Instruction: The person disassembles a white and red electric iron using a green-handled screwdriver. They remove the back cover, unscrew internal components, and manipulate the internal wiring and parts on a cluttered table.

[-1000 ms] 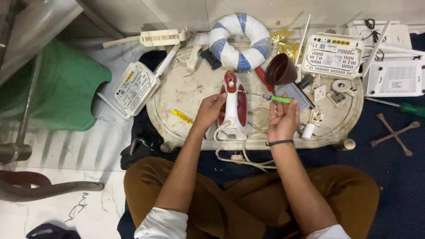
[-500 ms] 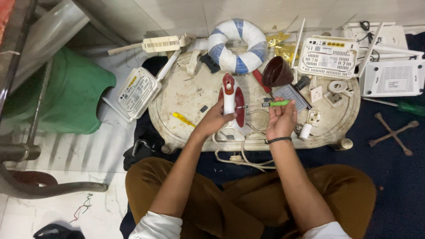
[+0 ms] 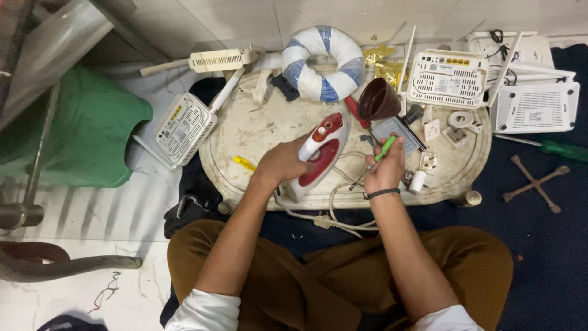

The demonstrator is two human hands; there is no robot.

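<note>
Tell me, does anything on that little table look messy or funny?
Yes. The red and white iron lies tipped over under the left hand, not on its flat base, and its cord dangles in loops off the table edge. The tabletop is stained and strewn with loose small parts. The right hand holds a green-handled screwdriver.

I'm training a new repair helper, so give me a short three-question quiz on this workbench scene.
1. True or false: the left hand rests on the red and white clothes iron.
2. What does the right hand hold? A) green-handled screwdriver B) pliers C) brush
3. Fill in: the blue and white striped ring lies at the ___ edge of the round table, away from the person.

Key: 1 true; 2 A; 3 far
</note>
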